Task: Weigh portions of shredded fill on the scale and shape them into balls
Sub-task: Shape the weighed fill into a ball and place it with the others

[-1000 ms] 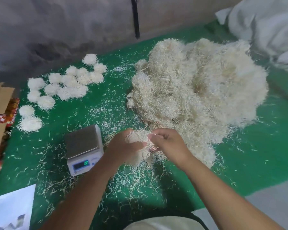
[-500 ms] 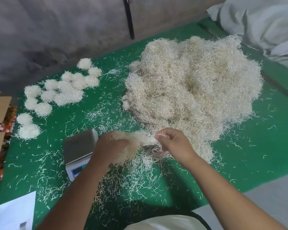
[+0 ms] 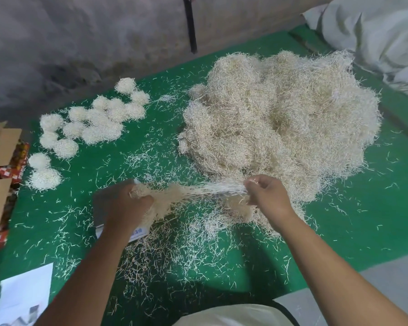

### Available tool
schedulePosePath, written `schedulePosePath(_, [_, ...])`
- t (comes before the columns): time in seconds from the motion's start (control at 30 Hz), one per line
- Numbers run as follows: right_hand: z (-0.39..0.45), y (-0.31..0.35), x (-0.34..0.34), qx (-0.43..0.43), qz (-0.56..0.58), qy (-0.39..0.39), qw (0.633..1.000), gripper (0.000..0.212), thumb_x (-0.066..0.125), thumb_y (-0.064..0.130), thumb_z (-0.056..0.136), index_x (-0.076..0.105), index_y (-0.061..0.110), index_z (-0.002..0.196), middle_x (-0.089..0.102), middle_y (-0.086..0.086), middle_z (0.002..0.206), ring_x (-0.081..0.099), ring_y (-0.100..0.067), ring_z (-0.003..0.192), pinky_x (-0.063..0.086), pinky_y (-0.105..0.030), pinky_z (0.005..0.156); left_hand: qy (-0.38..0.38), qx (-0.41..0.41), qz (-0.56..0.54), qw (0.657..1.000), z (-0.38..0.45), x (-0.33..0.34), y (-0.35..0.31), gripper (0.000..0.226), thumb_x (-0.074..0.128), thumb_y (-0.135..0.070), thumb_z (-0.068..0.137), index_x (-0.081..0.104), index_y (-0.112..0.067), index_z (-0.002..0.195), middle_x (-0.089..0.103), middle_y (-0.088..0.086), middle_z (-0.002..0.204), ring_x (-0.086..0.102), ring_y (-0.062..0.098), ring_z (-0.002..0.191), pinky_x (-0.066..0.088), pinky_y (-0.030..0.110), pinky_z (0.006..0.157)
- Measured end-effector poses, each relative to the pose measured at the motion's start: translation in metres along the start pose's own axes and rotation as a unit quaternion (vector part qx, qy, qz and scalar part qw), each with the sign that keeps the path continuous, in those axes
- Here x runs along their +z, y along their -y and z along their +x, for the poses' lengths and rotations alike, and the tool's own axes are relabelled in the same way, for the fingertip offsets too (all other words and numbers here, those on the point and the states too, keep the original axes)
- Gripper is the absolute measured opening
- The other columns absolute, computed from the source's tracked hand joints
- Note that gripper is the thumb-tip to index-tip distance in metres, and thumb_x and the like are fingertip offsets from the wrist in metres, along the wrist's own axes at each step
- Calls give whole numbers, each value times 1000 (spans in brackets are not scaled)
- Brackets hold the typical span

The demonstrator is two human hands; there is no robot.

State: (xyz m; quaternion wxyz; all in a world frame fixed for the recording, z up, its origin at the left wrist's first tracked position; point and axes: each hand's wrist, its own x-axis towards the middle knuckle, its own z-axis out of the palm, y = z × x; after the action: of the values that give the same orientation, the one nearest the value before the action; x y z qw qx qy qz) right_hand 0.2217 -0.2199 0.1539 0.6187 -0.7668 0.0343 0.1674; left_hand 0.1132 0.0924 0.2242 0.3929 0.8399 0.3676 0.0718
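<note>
Splitting a portion: left hand point(image 3: 125, 205) grips a clump point(image 3: 165, 198) over the scale point(image 3: 104, 208), right hand point(image 3: 266, 196) pinches its stretched strands point(image 3: 222, 188). Next: drop clump on scale.

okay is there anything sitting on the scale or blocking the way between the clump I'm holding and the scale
Nothing visible blocks it. The left hand holds the clump of fill right over the scale, and the right hand pulls strands off to the side. Your hand hides most of the pan, so that part is unclear.
</note>
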Motion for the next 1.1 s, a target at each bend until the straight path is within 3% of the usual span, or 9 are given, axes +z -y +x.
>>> schedulePosePath(0.07, [7,-6,-14,15,14,-19,1000,12,71,26,101,77,18,94,73,2,70,69,-18,61,65,-43,75,4,-11,-2,1000,3,-10,8,63,89,-22,75,65,-23,133,70,5,91,75,31,77,64,52,75])
schedulePosePath(0.2, [19,-14,-29,40,25,-71,996,15,71,22,101,76,13,90,70,1,66,65,-18,59,65,-55,83,0,0,-52,999,3,-16,22,64,87,-7,73,67,-64,97,73,-10,82,71,2,62,49,15,41])
schedulePosePath(0.33, [32,-21,-34,71,3,-128,989,25,67,17,95,61,1,76,59,-3,64,61,-9,49,63,-63,82,-15,5,-19,1000,-3,-16,25,35,87,-10,76,72,-24,105,68,-10,79,66,13,53,47,18,38])
schedulePosePath(0.47, [44,-28,-49,113,32,-202,972,19,64,12,96,64,-5,88,60,-8,74,61,-19,62,65,-57,83,-33,-21,-26,999,3,-26,34,32,85,-13,80,64,-36,85,63,-13,68,62,5,44,37,10,31])
schedulePosePath(0.57, [49,-32,-62,138,76,-244,957,14,65,12,98,66,-1,95,66,-11,87,63,-22,72,63,-39,70,-39,-47,-20,998,11,-39,41,33,84,-26,80,69,-32,109,69,-5,75,68,11,57,49,22,47])
schedulePosePath(0.77, [46,-38,-47,232,-34,-100,967,68,66,40,104,39,8,157,54,-19,150,66,-37,116,59,-54,98,-13,-34,-42,998,8,-42,35,49,88,-24,77,65,-43,115,67,-7,90,70,11,67,48,24,51])
schedulePosePath(0.9, [24,-20,-2,166,-143,-86,972,83,66,48,101,24,14,165,31,-18,168,47,-43,143,42,-58,115,6,-23,-63,998,3,-32,19,73,90,-16,75,56,-80,83,60,-9,101,66,4,72,47,13,52])
schedulePosePath(1.0, [-3,12,39,40,-151,-27,987,86,62,62,98,25,23,166,29,-4,171,43,-31,148,36,-56,119,13,2,-81,997,-4,-24,12,47,94,-21,69,66,-53,89,58,-9,105,64,8,87,56,29,77])
schedulePosePath(1.1, [-29,47,78,20,-79,167,983,86,51,87,87,31,46,160,45,9,161,59,-19,131,53,-50,108,58,20,-100,993,-13,-13,5,36,91,-14,73,67,-37,87,70,-21,74,73,5,74,57,18,57])
